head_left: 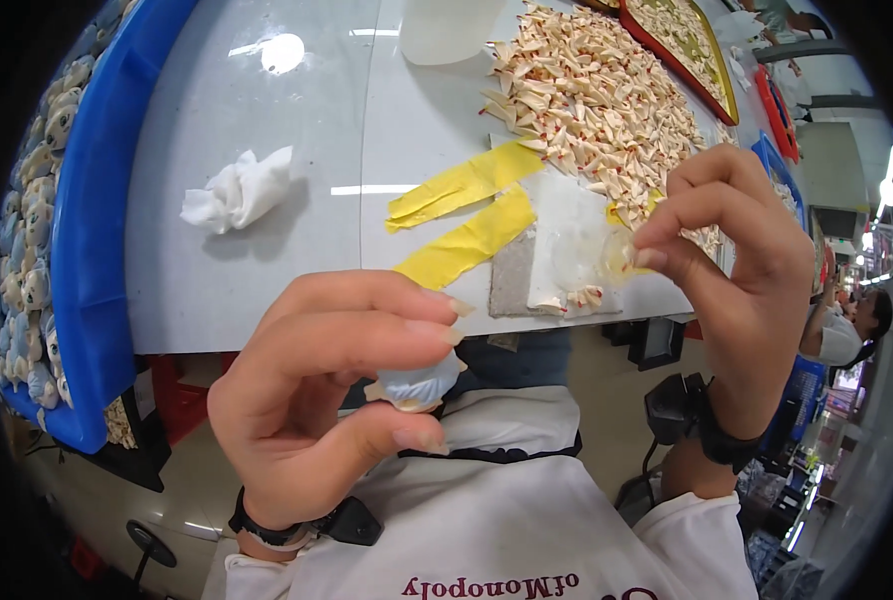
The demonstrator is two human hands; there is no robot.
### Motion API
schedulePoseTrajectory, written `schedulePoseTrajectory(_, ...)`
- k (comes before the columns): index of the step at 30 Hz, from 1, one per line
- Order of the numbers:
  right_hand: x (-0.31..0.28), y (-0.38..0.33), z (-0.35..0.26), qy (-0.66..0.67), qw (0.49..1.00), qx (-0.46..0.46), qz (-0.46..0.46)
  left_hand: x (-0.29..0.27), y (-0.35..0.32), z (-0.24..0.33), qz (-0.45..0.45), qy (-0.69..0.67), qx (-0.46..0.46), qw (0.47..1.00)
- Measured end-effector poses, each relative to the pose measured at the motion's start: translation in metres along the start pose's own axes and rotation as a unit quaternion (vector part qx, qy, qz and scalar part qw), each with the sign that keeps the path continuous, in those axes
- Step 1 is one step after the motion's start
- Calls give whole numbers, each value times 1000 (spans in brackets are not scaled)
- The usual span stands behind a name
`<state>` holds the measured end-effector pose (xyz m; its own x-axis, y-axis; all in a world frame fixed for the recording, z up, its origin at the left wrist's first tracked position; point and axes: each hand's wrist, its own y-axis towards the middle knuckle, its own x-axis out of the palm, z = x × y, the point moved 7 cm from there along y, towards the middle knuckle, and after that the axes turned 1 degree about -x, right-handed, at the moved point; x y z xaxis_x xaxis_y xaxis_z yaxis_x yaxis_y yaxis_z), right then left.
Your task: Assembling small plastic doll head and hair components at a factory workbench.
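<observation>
Pinched between the thumb and curled fingers of the left hand (317, 400) is a small figurine (419, 385), pale blue on top and cream below, held low in the view in front of the person's white shirt (527, 510). Only its right half shows past the fingertips. The right hand (742, 250) is raised higher and to the right, its thumb and forefinger closed on a small clear, yellowish piece (619, 255) that looks like film or a sticker; what exactly it is cannot be told. The two hands are well apart and do not touch. Each wrist wears a black band.

Beyond the hands lies a grey-white table (267, 270). On it, just behind the right hand, sits a flat grey pad with a white sheet (547, 260) on top, and two strips of yellow tape (467, 210) cross its left edge. Further back a heap of small cream and red wedge-shaped pieces (597, 100) spreads over the table. A crumpled white cloth (239, 190) lies to the left, apart from the rest. Along the far left edge stands a blue bin (87, 250) filled with small pale blue and cream figurines (27, 270).
</observation>
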<state>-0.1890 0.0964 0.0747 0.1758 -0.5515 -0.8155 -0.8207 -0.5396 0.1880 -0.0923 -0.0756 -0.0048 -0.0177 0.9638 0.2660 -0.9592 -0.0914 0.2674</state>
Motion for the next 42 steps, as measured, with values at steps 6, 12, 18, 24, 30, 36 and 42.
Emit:
schedulePoseTrajectory(6, 2, 8, -15, -91, 994, -63, 20, -2, 6, 2, -51, 15, -11, 999)
schedulePoseTrajectory(12, 1, 1, -13, -97, 995, -25, 17, 6, 11, 1, -27, -5, -34, 999)
schedulePoseTrajectory(18, 3, -6, -9, -68, 996, -9, 54, 14, 8, 2, -54, -35, -30, 998)
schedulePoseTrajectory(24, 7, -35, -40, 203, 969, -141, 21, 26, 6, 8, -74, -29, -6, 997)
schedulePoseTrajectory(30, 18, -45, -36, 257, 958, -110, 63, 41, 6, 13, -92, -2, 47, 995)
schedulePoseTrajectory(36, 11, -52, -46, 148, 975, -149, 73, 49, 5, 31, -59, 142, 82, 985)
schedulePoseTrajectory(42, 12, -51, -46, 159, 967, -179, 85, 50, 0, 38, -32, 199, 102, 974)
